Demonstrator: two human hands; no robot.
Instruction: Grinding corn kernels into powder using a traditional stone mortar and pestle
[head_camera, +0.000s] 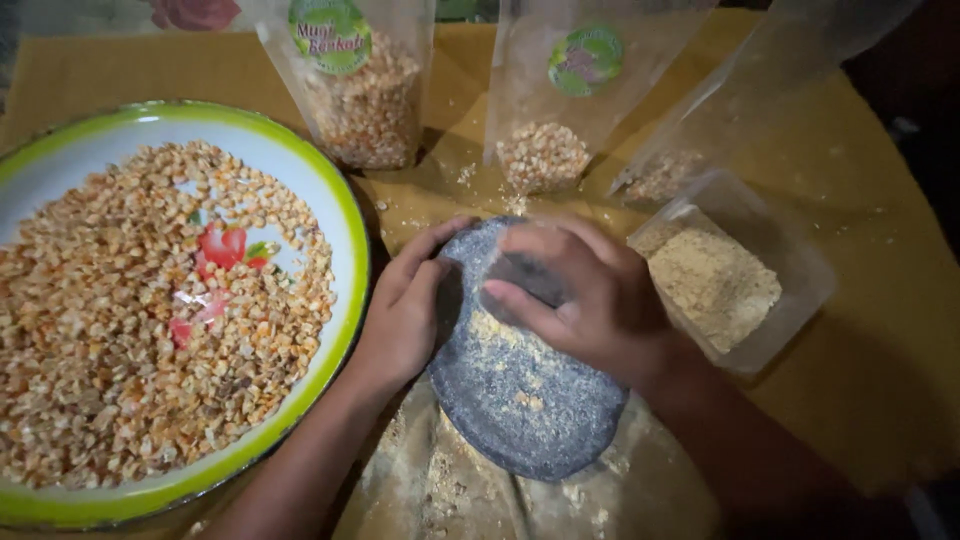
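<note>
At table centre, my right hand (590, 300) clenches a small grinding stone (530, 278) on the grey stone slab (520, 390); left hand (405, 310) steadies the slab's rim, ungripped. Stone likely heavy, rigid, gritty; grasp from above.

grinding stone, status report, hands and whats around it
Left hand braces grinding stone at its left edge. Right hand grips a small stone on top. Crushed corn on the slab. Corn plate left, meal tub right, both close.
</note>
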